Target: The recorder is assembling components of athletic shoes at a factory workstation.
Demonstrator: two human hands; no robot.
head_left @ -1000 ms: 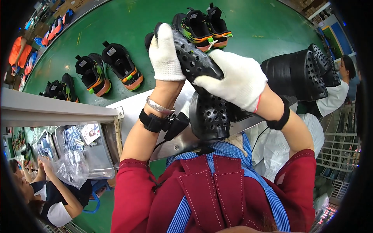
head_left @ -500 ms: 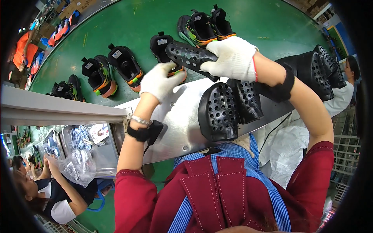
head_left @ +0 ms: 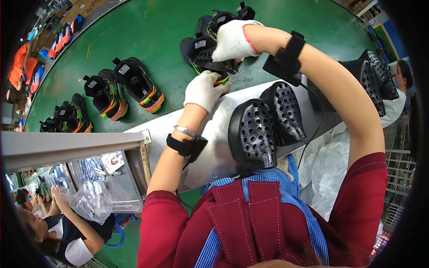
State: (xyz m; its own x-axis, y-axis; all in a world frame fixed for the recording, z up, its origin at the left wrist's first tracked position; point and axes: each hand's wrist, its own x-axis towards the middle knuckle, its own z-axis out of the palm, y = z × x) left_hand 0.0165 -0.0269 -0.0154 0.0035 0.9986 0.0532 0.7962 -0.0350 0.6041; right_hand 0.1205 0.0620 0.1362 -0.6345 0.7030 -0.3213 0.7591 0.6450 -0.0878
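A black sports shoe (head_left: 188,46) with an orange and green sole lies on the green surface in front of me. My right hand (head_left: 232,41), in a white knit glove, grips a black perforated shoe form (head_left: 206,59), whose front part is inside the shoe opening. The gloved left hand (head_left: 203,93) is closed round the shoe's near end, its fingertips partly hidden. Two more perforated black forms, a wider one (head_left: 254,134) and a narrower one (head_left: 283,111), stand on the metal ledge close to my body.
More black shoes (head_left: 139,85) stand on the green surface (head_left: 165,27) to the left, others (head_left: 223,18) beyond my right hand. Further black forms (head_left: 368,80) are at the right. A metal rail (head_left: 76,145) crosses at left; co-workers sit left and right. A cable runs beside the ledge.
My right hand has moved left and away with the form, which has gone into the shoe. The left hand has moved right onto the shoe. The shoes at left have shifted further left.
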